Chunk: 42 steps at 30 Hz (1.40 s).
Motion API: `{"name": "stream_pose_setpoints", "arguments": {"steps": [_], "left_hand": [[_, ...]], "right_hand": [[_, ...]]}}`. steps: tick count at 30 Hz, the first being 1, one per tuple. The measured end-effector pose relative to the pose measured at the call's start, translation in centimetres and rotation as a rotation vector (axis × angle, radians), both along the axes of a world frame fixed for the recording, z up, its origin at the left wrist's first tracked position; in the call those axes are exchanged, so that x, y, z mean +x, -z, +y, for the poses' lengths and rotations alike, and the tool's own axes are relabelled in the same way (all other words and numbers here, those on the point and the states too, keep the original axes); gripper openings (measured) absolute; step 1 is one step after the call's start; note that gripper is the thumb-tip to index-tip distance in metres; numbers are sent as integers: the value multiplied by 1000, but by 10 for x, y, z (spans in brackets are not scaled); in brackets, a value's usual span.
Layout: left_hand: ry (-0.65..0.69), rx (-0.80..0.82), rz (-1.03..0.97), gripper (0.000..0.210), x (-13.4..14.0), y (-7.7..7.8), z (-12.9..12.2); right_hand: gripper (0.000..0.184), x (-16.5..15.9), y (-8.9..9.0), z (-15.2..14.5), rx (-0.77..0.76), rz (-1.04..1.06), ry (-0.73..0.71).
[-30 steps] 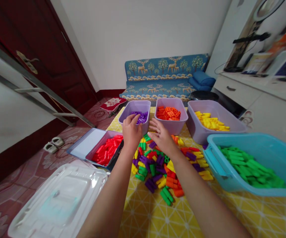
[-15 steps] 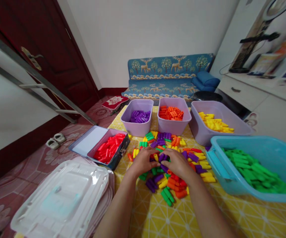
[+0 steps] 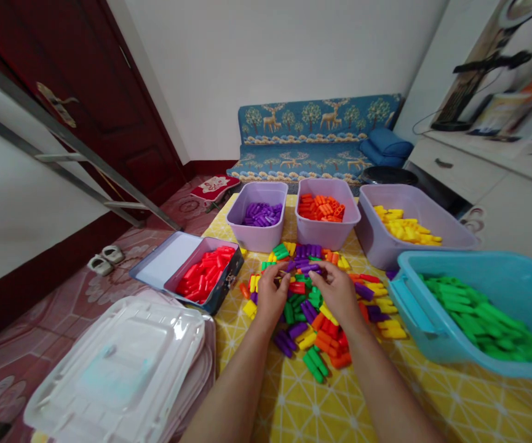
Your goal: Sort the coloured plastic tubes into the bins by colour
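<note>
A mixed pile of small coloured plastic pieces (image 3: 314,335) lies on the yellow patterned tablecloth (image 3: 293,406). My left hand (image 3: 270,295) and my right hand (image 3: 337,292) rest on the far part of the pile, fingers curled around several purple pieces (image 3: 305,266) between them. Behind the pile stand three lilac bins: one with purple pieces (image 3: 247,231), one with orange pieces (image 3: 325,234), one with yellow pieces (image 3: 376,246). A turquoise tub (image 3: 413,320) of green pieces sits at the right. A dark tin (image 3: 222,289) of red pieces sits at the left.
A stack of clear plastic lids (image 3: 118,369) lies at the near left. Beyond the table are a blue patterned sofa (image 3: 316,135), a dark red door (image 3: 85,104), a metal ladder (image 3: 63,160), white shoes (image 3: 102,261) on the floor and white cabinets (image 3: 478,178) at the right.
A second ago both hands were up at the purple bin. They dropped back onto the pile, then shifted slightly farther, gathering purple pieces between the fingertips.
</note>
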State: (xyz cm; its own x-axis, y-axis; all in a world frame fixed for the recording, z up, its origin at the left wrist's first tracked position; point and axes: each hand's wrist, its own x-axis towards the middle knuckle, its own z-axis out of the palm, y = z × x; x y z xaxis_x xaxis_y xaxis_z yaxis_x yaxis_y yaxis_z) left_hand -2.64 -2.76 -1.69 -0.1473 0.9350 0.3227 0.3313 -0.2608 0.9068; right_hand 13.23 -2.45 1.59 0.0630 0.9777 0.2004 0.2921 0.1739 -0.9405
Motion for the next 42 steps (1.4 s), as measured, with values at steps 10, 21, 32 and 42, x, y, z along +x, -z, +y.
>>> {"name": "stream_pose_setpoints", "arguments": {"steps": [10, 21, 32, 42], "left_hand": [[-5, -50, -35, 23, -2, -5, -1], [-6, 39, 122, 28, -1, -7, -1], [108, 6, 398, 52, 3, -11, -2], [125, 109, 127, 32, 0, -11, 5]], "right_hand": [[38, -57, -57, 48, -98, 609, -240], [32, -24, -15, 47, 100, -436, -10], [46, -13, -15, 42, 24, -862, -161], [24, -7, 10, 27, 128, -374, -269]]}}
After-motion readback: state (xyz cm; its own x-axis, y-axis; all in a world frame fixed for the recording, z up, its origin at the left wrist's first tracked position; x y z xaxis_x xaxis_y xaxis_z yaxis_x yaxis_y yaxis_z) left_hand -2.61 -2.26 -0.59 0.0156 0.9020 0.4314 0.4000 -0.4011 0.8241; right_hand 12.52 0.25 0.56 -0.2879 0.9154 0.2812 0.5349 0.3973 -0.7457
